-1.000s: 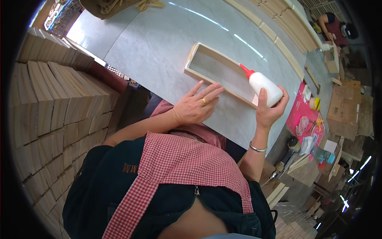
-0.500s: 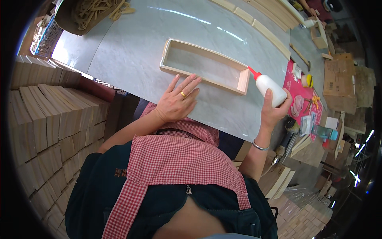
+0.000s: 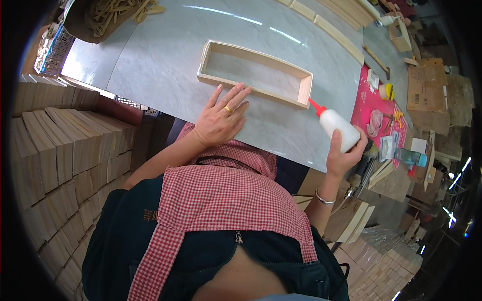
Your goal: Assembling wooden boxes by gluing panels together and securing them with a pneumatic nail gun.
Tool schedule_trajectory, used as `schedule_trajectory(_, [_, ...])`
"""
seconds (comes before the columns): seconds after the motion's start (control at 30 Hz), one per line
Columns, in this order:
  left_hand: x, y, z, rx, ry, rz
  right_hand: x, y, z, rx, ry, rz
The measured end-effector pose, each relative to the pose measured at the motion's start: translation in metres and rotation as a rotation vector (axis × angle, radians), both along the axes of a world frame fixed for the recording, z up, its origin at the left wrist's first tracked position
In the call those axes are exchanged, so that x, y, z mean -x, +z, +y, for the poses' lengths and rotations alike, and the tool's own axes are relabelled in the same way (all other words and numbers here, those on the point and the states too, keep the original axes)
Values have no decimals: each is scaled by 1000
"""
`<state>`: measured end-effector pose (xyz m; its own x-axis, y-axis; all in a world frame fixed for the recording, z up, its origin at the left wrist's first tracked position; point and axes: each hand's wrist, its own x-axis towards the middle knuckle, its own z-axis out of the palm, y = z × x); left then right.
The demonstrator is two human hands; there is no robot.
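Observation:
A long, shallow wooden frame (image 3: 256, 94) lies on the grey marbled table (image 3: 165, 65), the tabletop showing through it. My left hand (image 3: 221, 114) rests by its near side, fingers stretched out, the fingertips at the near wall; a ring is on one finger. With my right hand (image 3: 347, 150) I grip a white squeeze bottle (image 3: 339, 128) with a red pointed nozzle (image 3: 316, 107). The bottle is tilted, its tip close to the frame's near right corner. Whether the tip touches the wood I cannot tell.
At the far left is a bin (image 3: 83, 25) of rubber-band-like strips. Stacked wooden boards (image 3: 45, 150) stand left of the table. Wooden strips (image 3: 337, 37) lie along the far edge. A hammer (image 3: 376, 61) and a pink cloth (image 3: 362, 103) are at the right. Another person's hand shows at the far right.
The bottle's tip has moved down along the frame's right end, from the far part to the near corner. My left hand stays by the near wall. The whole view has shifted slightly.

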<state>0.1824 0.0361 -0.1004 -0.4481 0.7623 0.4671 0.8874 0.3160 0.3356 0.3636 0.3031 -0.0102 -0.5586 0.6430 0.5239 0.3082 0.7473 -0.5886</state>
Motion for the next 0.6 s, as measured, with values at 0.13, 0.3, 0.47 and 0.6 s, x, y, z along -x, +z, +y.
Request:
schedule_trajectory(0.13, [0,1,-5,-13,11,13,-3,7,-20,17,5,-25])
schedule_trajectory(0.3, [3,-3,-4,-23,-21,91,40,11,-78,646,58,161])
schedule_trajectory(0.47, [3,-5,-1,-17,-17,27,103,-15,-126,561,350,145])
schedule_trajectory(0.6, [2,-17,-2,50,-47,-6,130,-25,-144,491,478,127])
